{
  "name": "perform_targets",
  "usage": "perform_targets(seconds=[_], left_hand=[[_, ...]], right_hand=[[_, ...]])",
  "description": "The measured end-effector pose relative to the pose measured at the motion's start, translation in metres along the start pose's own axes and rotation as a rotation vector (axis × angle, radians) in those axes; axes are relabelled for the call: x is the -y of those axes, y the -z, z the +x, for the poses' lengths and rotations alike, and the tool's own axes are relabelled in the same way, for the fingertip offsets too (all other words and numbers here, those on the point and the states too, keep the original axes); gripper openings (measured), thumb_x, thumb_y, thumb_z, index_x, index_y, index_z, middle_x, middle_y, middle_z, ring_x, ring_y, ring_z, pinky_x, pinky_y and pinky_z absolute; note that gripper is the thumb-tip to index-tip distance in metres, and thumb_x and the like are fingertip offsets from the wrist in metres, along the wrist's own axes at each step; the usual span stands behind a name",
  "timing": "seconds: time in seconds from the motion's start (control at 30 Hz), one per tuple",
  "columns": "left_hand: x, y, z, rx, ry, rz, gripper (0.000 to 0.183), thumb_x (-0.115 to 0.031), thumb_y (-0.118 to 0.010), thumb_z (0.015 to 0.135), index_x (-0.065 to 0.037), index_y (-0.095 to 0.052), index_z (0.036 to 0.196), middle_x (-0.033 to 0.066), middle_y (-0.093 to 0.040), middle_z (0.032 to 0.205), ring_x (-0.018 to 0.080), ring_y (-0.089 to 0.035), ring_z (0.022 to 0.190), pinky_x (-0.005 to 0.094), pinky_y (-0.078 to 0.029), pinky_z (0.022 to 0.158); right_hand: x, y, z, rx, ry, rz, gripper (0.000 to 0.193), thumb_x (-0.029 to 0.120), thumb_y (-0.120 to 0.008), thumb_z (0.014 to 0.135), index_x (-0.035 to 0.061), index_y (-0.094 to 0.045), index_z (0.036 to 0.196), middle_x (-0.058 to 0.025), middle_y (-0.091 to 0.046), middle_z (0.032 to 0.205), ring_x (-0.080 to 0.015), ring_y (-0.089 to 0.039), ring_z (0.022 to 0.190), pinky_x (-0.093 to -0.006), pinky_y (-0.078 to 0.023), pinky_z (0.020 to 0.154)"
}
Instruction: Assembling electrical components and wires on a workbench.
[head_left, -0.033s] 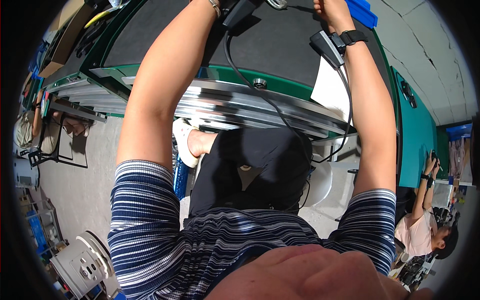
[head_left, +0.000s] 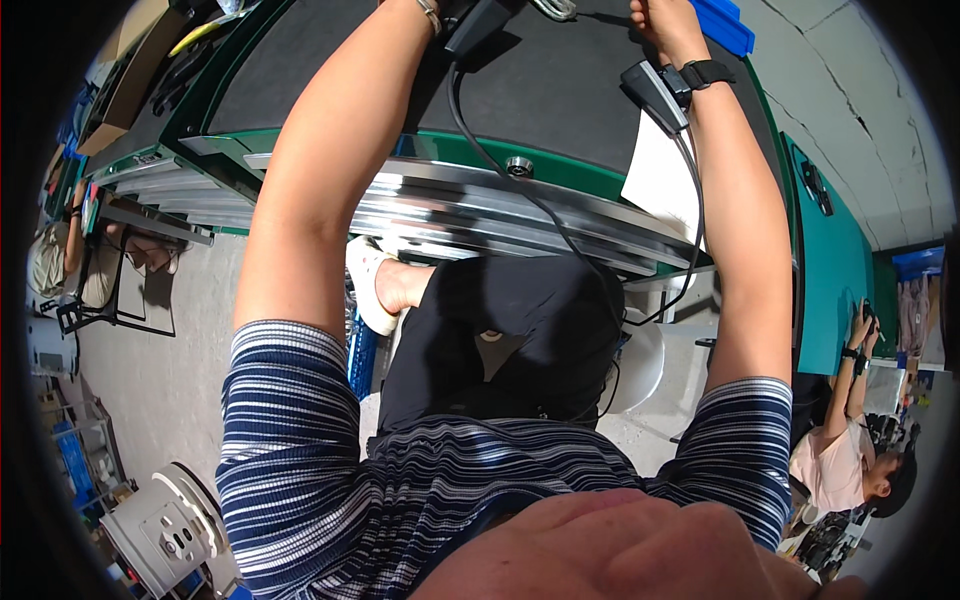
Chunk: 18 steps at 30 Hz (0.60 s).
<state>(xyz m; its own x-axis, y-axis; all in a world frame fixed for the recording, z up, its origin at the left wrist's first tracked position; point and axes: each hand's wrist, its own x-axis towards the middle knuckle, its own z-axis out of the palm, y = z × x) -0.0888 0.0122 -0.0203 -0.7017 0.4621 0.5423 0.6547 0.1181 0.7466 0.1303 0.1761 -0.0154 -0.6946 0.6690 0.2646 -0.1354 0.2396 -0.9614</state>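
Observation:
My right hand (head_left: 664, 22) is at the top edge with its fingers curled inward, partly cut off. What it grips, if anything, is hidden. A black strap and a small black box (head_left: 655, 96) with a cable sit at that wrist. My left forearm (head_left: 350, 120) reaches past the top edge, so the left hand is out of sight. Near that wrist is another black box (head_left: 482, 26) with a cable. Between the two wrists, a coiled pale cord (head_left: 553, 9) lies on the black mat (head_left: 570, 85). White paper (head_left: 657, 180) lies below my right wrist.
A blue bin (head_left: 725, 24) stands beyond my right wrist. Black cables (head_left: 530, 195) hang over the bench's green edge and metal drawer fronts (head_left: 480, 205) toward my lap. A cardboard box (head_left: 120, 100) is at the far left. Other people sit at left and right.

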Motion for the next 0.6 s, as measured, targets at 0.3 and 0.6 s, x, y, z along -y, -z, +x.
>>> perform_targets(seconds=[0.3,0.6], left_hand=[[0.018,-0.016,-0.003,0.228,-0.147,0.372,0.062,-0.041,-0.082,0.084,0.002,-0.065,0.126,0.0257,-0.073,0.112,0.0378,-0.071,0.105,0.0415,-0.057,0.090],[0.016,-0.012,-0.002,0.552,-0.102,0.185,0.060,-0.049,-0.085,0.079,-0.001,-0.074,0.113,0.0212,-0.075,0.109,0.0341,-0.073,0.102,0.0414,-0.057,0.088]], right_hand=[[-0.019,0.034,0.019,-0.020,-0.096,-0.001,0.039,0.051,-0.069,0.097,0.0178,-0.057,0.080,0.0050,-0.044,0.056,-0.0087,-0.034,0.038,-0.0250,-0.025,0.037],[-0.031,0.044,0.031,-0.037,-0.173,0.122,0.038,0.053,-0.065,0.099,0.0202,-0.056,0.082,0.0063,-0.045,0.058,-0.0086,-0.039,0.043,-0.0249,-0.026,0.037]])
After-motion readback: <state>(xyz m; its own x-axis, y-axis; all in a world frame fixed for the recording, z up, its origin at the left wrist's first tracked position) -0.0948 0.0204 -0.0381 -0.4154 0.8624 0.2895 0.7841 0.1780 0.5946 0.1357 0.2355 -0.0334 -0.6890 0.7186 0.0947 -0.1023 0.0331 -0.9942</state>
